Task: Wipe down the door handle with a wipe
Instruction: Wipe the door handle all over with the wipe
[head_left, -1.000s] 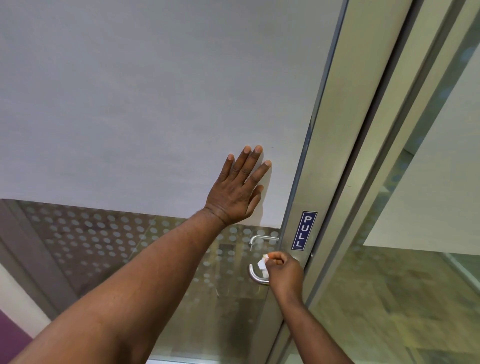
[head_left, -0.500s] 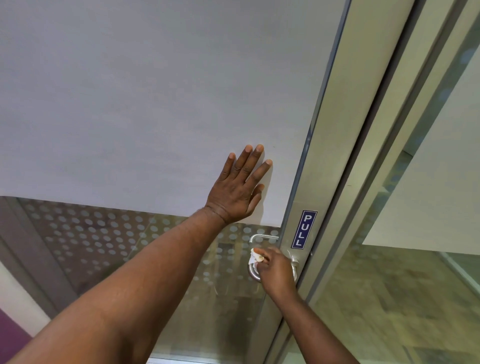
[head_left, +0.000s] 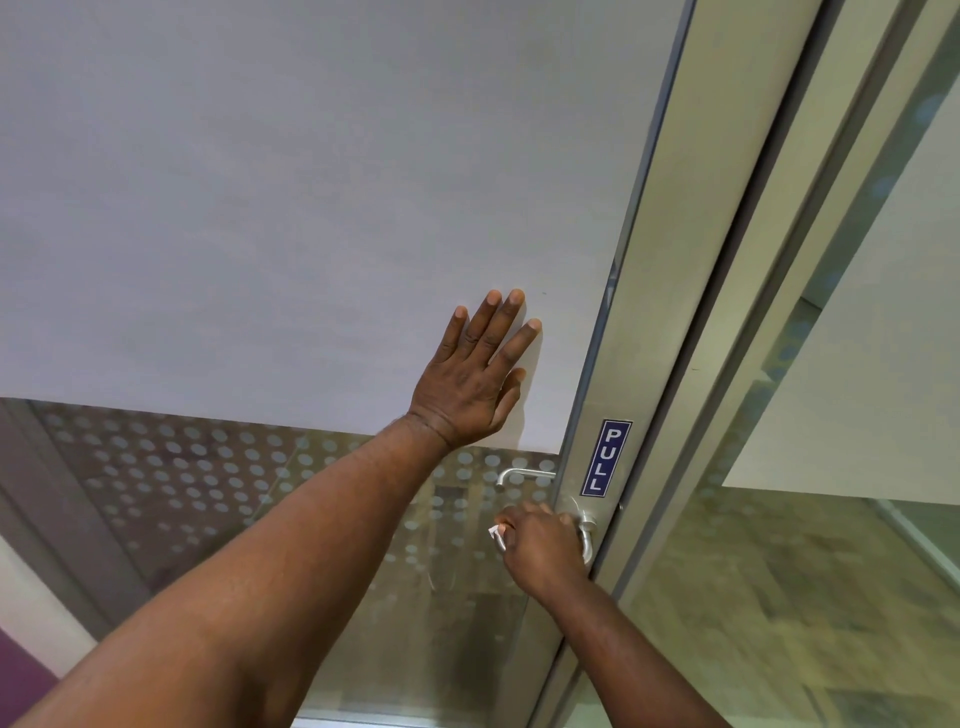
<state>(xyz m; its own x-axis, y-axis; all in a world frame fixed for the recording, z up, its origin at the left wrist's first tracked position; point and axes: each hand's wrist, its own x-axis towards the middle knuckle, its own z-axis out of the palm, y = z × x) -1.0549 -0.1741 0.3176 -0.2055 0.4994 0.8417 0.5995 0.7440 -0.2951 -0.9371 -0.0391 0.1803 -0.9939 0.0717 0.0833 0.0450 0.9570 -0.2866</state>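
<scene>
A silver lever door handle (head_left: 588, 535) sticks out from the metal door stile just below a blue PULL sign (head_left: 605, 457). My right hand (head_left: 543, 545) is closed around the handle, holding a small white wipe (head_left: 496, 533) whose corner peeks out at the left of my fingers. Most of the handle and the wipe is hidden under this hand. My left hand (head_left: 480, 376) lies flat with fingers spread on the frosted white panel of the door, above and left of the handle.
A second lever handle (head_left: 522, 474) shows through the glass on the far side of the door. The lower glass (head_left: 208, 467) carries a dotted frosted pattern. The metal door frame (head_left: 737, 291) runs up on the right, with another glass panel beyond.
My right hand has slid with the wipe from the handle's outer end towards the stile, then settled lower over the lever. My left hand has stayed flat on the panel.
</scene>
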